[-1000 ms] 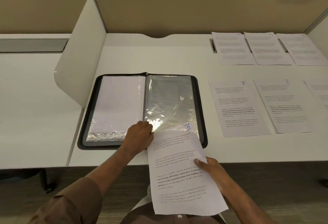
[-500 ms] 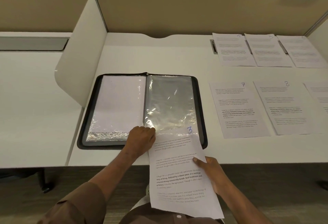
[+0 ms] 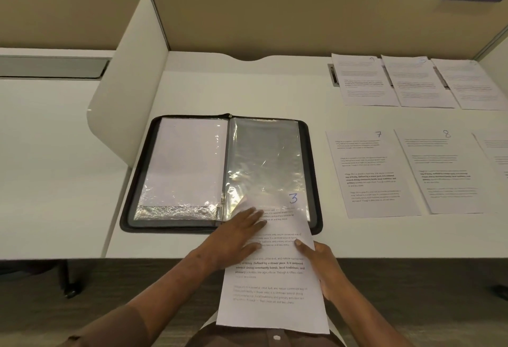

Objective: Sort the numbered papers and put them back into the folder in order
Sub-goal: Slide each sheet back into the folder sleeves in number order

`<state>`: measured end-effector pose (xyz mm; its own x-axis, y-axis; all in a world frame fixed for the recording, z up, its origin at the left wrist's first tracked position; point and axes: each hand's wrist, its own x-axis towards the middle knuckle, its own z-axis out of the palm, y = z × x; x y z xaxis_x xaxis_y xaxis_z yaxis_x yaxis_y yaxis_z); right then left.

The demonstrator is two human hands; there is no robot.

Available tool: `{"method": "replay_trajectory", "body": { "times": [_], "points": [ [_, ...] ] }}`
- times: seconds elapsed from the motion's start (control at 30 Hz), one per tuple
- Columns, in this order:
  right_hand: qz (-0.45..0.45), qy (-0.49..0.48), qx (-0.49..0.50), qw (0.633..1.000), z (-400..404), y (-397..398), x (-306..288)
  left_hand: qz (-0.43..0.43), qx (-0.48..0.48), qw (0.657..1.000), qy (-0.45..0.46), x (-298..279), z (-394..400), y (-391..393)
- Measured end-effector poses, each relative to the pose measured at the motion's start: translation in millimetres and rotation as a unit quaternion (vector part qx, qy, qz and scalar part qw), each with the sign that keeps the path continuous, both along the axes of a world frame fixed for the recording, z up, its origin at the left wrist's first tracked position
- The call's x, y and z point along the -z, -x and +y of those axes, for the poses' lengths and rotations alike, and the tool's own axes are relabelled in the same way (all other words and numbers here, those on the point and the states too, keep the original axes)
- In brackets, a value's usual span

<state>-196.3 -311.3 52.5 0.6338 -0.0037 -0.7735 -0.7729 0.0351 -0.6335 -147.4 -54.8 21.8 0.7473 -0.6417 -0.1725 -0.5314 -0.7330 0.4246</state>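
A black zip folder lies open on the white desk. Its left sleeve holds a white sheet. Its right sleeve is clear plastic. The paper numbered 3 has its top end inside the lower opening of the right sleeve, and the rest hangs over the desk's front edge. My left hand lies flat on the paper's left side at the sleeve's mouth, fingers stretched out. My right hand grips the paper's right edge, thumb on top.
To the right of the folder lie paper 7, paper 8 and a cut-off sheet. Three more sheets form a back row. A white divider stands left of the folder.
Paper 3 has slid further up into the right sleeve. My left hand has moved from the sleeve's lower left corner onto the paper, with its fingers now flat.
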Motion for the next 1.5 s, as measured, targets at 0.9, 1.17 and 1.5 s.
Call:
{"method": "replay_trajectory", "body": {
  "times": [0.9,1.17,1.5],
  "points": [
    [-0.216,0.294,-0.070,0.929,14,-118,-24,-0.088,-0.175,0.980,-0.026,37,-65,-25],
    [-0.171,0.323,-0.115,0.924,4,-153,8,-0.056,-0.211,0.974,-0.062,41,-80,-26],
    [-0.143,0.243,-0.029,0.959,4,-146,19,-0.068,-0.229,0.970,-0.049,44,-75,-38]
  ]
}}
